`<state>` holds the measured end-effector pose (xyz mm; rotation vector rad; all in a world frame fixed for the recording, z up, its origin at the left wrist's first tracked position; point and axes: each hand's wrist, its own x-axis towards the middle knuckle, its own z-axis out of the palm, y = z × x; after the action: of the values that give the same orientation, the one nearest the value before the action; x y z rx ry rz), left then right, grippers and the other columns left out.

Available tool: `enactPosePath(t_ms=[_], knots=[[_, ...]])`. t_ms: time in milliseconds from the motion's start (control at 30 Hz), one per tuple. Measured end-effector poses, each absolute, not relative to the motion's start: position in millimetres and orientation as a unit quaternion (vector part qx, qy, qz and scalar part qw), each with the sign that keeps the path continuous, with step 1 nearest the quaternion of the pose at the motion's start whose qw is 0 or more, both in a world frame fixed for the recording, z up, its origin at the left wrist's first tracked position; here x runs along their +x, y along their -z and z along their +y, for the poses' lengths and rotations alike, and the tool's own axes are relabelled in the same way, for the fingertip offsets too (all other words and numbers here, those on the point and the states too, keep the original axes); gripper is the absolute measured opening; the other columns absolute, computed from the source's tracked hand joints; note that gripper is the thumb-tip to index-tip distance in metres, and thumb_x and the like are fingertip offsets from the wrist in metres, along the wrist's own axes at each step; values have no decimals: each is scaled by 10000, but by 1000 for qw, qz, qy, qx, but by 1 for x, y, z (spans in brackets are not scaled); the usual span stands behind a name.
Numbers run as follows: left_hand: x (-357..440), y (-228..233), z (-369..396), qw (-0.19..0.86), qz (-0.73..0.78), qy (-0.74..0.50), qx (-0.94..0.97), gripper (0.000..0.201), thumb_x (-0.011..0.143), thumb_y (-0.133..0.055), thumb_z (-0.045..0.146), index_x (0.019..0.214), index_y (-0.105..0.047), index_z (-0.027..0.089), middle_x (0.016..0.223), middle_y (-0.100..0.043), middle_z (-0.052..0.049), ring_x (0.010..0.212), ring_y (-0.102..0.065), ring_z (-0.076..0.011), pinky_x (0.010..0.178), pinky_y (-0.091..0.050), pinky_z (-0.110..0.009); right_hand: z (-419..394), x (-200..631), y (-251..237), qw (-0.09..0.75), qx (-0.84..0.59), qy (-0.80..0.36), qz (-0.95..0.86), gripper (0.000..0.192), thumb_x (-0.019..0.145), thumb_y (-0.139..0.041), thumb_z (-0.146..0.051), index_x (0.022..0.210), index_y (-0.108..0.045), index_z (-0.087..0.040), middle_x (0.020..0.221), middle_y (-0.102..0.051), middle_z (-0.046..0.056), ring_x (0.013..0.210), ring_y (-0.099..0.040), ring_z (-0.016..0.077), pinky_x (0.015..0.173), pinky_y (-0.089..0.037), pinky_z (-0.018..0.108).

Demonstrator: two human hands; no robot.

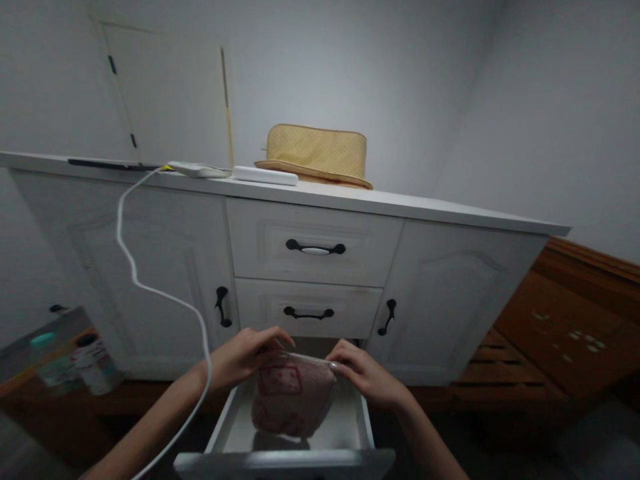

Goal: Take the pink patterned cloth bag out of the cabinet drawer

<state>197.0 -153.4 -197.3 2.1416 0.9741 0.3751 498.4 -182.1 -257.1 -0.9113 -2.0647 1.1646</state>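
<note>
A pinkish, see-through pouch (293, 399) with red markings hangs over a pulled-out white drawer (345, 427). My left hand (250, 357) grips the pouch at its upper left corner, fingers bent over the edge. At the upper right corner, my right hand (363, 373) pinches the same top edge between thumb and fingers. Between both hands the top edge is drawn fairly straight. What the pouch contains cannot be made out. Below the pouch, a dark shadow falls on the drawer's floor.
Above the drawer stands a white cabinet (450, 300) with dark handles. A straw-coloured woven hat-like item (315, 153) and a white bar-shaped object (265, 175) lie on top. A white cable (165, 293) hangs across my left forearm. Bottles (95, 363) stand at the left, wooden furniture (560, 327) at right.
</note>
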Motion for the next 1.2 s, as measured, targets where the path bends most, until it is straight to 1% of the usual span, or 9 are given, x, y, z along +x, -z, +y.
enactPosePath(t_ms=[133,267,367,567,700,833,967,1067,1200], knots=[[195,210,-133,365,370,-113,847,263,944,-489,223,1182,-598,206,1059,-717,-19,976,-674,-139,793,-477,-192,-155,487,278,305,-398,-345,-793,290,1005,-383,-330,1034,-593,-132,1046,-595,101,1007,-558,191,919,-420,319],[192,222,-119,218,426,-111,871,449,862,-451,91,1261,-601,232,1140,-702,-17,1034,-670,-184,832,-466,-238,-136,476,286,345,-429,-310,-775,253,1004,-355,-287,1060,-556,-143,988,-647,94,930,-617,197,833,-437,304],[186,230,-127,151,446,-134,872,521,868,-419,97,1331,-574,276,1205,-681,11,1071,-658,-181,868,-458,-255,-137,476,285,388,-416,-269,-777,237,998,-363,-261,1095,-554,-160,1033,-639,89,973,-612,188,862,-433,291],[177,270,-165,279,422,-40,862,666,806,-421,49,1404,-524,324,1307,-626,25,1165,-612,-199,934,-432,-252,-162,488,315,244,-387,-365,-811,273,989,-387,-294,1100,-599,-162,1027,-665,85,930,-630,188,809,-440,275],[182,304,-180,411,376,-24,830,651,762,-417,13,1293,-628,324,1213,-675,40,1109,-633,-180,908,-439,-229,-168,495,351,120,-361,-436,-816,284,956,-445,-321,1050,-645,-143,973,-692,87,866,-639,196,745,-436,262],[185,326,-174,534,343,-18,772,664,691,-449,12,1272,-654,258,1180,-690,1,1061,-655,-177,834,-485,-214,-160,495,382,84,-307,-507,-801,274,911,-478,-293,1023,-662,-125,957,-693,89,856,-625,180,740,-444,245],[183,348,-149,450,379,51,807,586,665,-504,62,1188,-702,238,1074,-723,-21,953,-677,-195,745,-491,-224,-136,484,417,72,-315,-550,-770,266,878,-508,-274,1022,-671,-121,905,-683,60,786,-602,146,700,-439,219],[185,372,-123,401,396,96,820,455,631,-533,43,1005,-748,187,947,-738,-53,875,-685,-217,713,-483,-251,-112,467,447,79,-375,-503,-774,226,807,-529,-147,967,-684,-110,908,-683,69,774,-584,149,668,-408,215],[195,403,-96,318,447,163,820,281,723,-593,53,973,-716,89,981,-717,-153,916,-679,-264,768,-508,-361,-89,440,476,91,-442,-438,-777,248,700,-504,-11,849,-682,-95,815,-665,81,705,-545,154,608,-352,224]])
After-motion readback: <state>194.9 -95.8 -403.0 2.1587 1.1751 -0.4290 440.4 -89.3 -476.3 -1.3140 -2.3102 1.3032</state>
